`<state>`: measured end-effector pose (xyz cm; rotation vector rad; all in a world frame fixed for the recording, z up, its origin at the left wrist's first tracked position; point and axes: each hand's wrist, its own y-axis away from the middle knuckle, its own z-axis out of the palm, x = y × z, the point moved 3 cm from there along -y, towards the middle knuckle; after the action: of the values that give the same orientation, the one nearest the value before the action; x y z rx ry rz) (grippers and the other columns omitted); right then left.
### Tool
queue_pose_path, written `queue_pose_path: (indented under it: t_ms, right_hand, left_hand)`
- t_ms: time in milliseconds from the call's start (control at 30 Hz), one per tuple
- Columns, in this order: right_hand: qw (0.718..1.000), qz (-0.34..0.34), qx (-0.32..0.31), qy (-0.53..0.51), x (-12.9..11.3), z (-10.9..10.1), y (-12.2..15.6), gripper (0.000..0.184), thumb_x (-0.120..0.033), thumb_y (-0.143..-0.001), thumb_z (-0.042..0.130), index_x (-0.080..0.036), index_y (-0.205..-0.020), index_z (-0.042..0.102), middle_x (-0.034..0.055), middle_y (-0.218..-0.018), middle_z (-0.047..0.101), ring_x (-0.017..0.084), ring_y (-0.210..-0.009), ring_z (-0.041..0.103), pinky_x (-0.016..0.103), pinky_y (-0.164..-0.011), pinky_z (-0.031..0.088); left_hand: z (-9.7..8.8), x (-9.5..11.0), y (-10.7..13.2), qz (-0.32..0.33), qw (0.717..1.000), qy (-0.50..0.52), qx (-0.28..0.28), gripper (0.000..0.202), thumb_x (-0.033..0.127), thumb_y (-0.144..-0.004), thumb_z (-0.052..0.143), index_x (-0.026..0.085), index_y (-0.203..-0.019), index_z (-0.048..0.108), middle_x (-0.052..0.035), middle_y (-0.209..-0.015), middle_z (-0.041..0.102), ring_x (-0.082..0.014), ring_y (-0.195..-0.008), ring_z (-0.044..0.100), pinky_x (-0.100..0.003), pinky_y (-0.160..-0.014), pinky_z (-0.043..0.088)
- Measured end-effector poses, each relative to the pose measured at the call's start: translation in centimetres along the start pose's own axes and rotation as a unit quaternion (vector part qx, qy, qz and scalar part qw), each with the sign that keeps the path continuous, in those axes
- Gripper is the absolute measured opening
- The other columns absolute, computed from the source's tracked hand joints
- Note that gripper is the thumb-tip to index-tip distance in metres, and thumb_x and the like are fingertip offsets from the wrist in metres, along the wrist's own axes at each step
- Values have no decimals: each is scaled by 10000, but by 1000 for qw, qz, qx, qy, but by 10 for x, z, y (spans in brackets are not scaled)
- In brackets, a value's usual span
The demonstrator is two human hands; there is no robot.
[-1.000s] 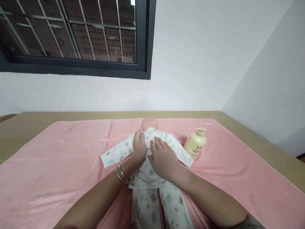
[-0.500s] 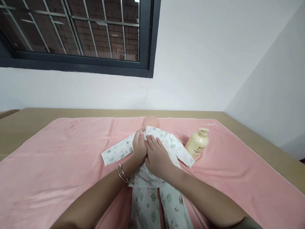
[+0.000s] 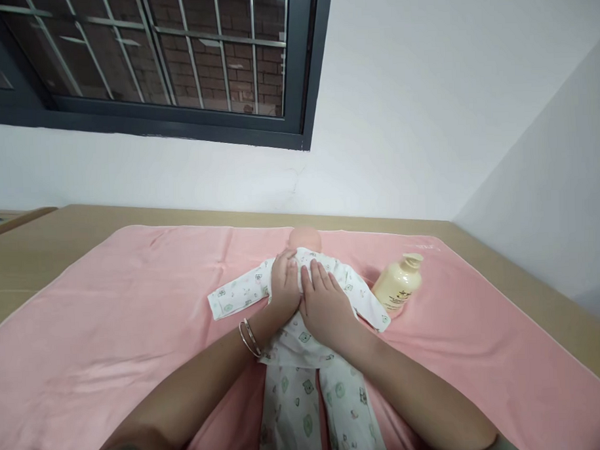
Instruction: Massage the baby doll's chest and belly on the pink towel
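head view: the soft baby doll in a white printed cotton sleepsuit (image 3: 290, 389) lies on its back in the middle of the pink terry towel (image 3: 111, 323), head away from the person and legs toward them. the left hand (image 3: 285, 284) and the right hand (image 3: 327, 306) rest side by side on the doll's chest, palms down and fingers stretched flat, gripping nothing.

what could go wrong, as i judge it: the suit is a thin, loose knit that already wrinkles around the palms, so pressure that slides sideways could bunch the cloth or drag the light doll across the towel. the towel is soft and lies loose on the smooth tan table (image 3: 58, 227), so a hard push could ruck it up. the cream plastic pump bottle (image 3: 398, 287) sits just beside the doll's outstretched sleeve, near the right hand. it is rounded and glossy, and i cannot tell whether it stands or leans, so a careless sweep of the forearm could tip it and set it rolling. the thin metal bangles (image 3: 249, 337) on the left wrist are hard and narrow and could catch on the knit.
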<state>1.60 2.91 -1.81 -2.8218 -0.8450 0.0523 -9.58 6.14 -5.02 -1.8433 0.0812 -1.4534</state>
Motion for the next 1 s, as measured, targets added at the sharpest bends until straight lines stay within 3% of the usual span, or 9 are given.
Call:
queue_pose_path:
  t_ms: [100,200,300,500,700,833,1000]
  right_hand:
    - [999,35,-39,-11,15,-1,-8,612,-321,-967,333,-31,-1501,263,212,-1570,211,320,-1459,184,482,-1157,192]
    - [996,67,-45,-40,36,1,-28,640,-398,-990,287,-5,-1494,254,234,-1560,226,326,-1460,174,477,-1158,186]
    - [996,73,-27,-52,42,2,-35,632,-404,-996,275,-27,-1502,237,242,-1564,206,340,-1463,150,493,-1154,180]
    - [998,-29,-49,-39,26,-5,-12,570,-295,-965,346,-122,-1505,286,193,-1586,183,306,-1467,157,459,-1159,182]
    - [992,91,-51,-75,57,-2,-30,568,-332,-996,250,-41,-1479,315,223,-1511,354,290,-1423,296,429,-1140,234]
    - [992,94,-7,-79,57,12,-35,548,-314,-993,260,-34,-1454,359,218,-1488,396,297,-1408,316,438,-1141,221]
    - [990,100,58,-82,50,21,-33,511,-267,-978,283,-55,-1427,406,199,-1466,435,297,-1385,341,465,-1139,205]
  left_hand:
    - [1,7,2,101,992,-64,-27,329,341,-961,365,182,-1153,580,-105,-1225,628,-227,-1238,514,-473,-1137,298]
    - [3,10,4,147,984,-95,-37,308,309,-954,369,184,-1147,573,-105,-1222,635,-227,-1248,512,-484,-1134,302]
    - [4,8,4,143,984,-103,-35,292,294,-948,377,186,-1135,573,-107,-1201,645,-227,-1225,529,-474,-1099,356]
    - [4,3,1,110,986,-117,-37,252,241,-924,405,192,-1097,582,-100,-1164,652,-225,-1156,563,-455,-1043,426]
    - [8,5,2,102,982,-154,-49,335,125,-852,428,185,-1157,553,-107,-1218,618,-235,-1197,535,-463,-1054,420]
    - [6,-2,4,56,982,-178,-27,384,173,-816,521,170,-1200,527,-122,-1181,619,-262,-1142,562,-473,-1011,455]
    - [4,-9,4,72,976,-194,-61,320,185,-790,522,173,-1103,587,-113,-1178,631,-266,-1168,550,-466,-1046,432]
